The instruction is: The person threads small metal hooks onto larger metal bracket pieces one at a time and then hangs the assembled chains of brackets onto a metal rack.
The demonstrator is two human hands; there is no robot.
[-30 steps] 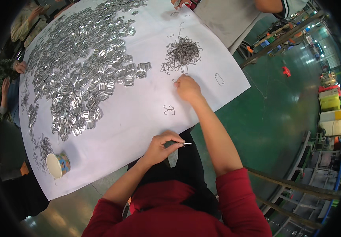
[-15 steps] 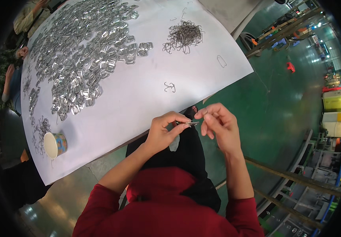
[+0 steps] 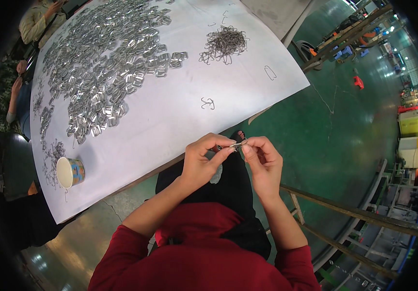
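Head view: small flat silver metal piece point(image 3: 238, 145) pinched between thumb and forefinger of left hand point(image 3: 200, 159); right hand point(image 3: 264, 164) has thumb and forefinger closed on its right end. Both hands just outside near edge of white-covered table point(image 3: 165, 131), above black-trousered legs point(image 3: 233, 184). Broad white strip parts that edge from dark grey wire-hook pile point(image 3: 224, 43). Green floor point(image 3: 325, 131) beyond right corner.
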